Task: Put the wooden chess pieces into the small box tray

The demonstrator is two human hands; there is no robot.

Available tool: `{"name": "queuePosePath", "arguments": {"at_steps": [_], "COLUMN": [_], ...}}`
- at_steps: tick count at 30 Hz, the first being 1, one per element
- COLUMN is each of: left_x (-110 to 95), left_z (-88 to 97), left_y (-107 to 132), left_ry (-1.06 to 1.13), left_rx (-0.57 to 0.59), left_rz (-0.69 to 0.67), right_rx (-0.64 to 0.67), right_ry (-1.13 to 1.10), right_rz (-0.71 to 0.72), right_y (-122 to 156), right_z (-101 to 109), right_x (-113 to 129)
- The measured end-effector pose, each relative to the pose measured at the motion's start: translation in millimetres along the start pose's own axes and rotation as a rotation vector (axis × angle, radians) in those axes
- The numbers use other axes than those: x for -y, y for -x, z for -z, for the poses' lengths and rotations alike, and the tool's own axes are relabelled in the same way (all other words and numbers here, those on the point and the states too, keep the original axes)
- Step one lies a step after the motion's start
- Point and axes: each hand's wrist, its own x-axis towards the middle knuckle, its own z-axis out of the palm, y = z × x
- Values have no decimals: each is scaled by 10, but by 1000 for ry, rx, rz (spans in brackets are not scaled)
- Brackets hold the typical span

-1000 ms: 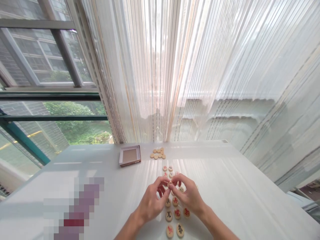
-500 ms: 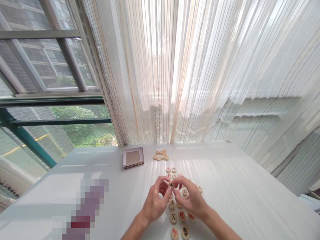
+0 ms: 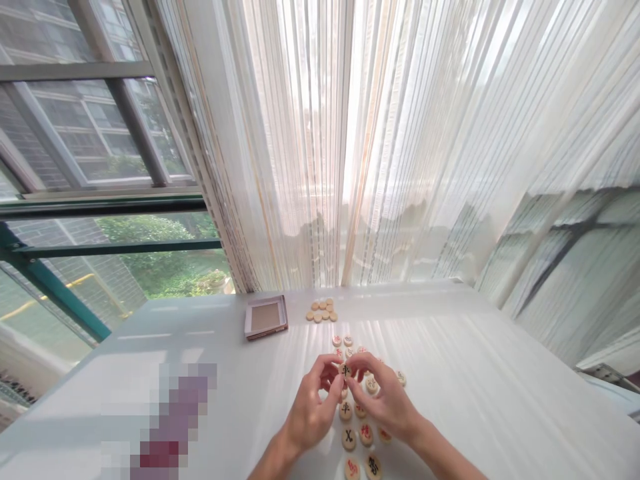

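Head view, hands (image 3: 313, 408) holding black-lettered disc (image 3: 345, 371), X-marked disc (image 3: 349, 437) nearby

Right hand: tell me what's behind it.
Round pieces show past the right hand, among them a partly covered red-marked piece. Its covered part, and any piece wholly hidden by the hand, cannot be seen.

A sheer striped curtain (image 3: 320, 167) hangs behind the white desk (image 3: 475, 373). On this desk, near its far edge, lies a shallow open box (image 3: 265, 317). Outside of the window (image 3: 75, 71) at left, there are green bushes (image 3: 150, 233) and a building (image 3: 60, 107).
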Motion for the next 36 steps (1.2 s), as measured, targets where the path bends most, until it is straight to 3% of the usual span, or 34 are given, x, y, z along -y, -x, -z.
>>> {"name": "queuePosePath", "arguments": {"at_steps": [19, 36], "left_x": [-27, 14], "left_z": [14, 9], "left_y": [-14, 30], "left_ry": [-135, -331], "left_rx": [3, 72], "left_rz": [-7, -145], "right_rx": [12, -20], "right_ry": [10, 89], "right_rz": [10, -57], "right_y": [-11, 0], "right_z": [71, 15], "right_x": [32, -45]}}
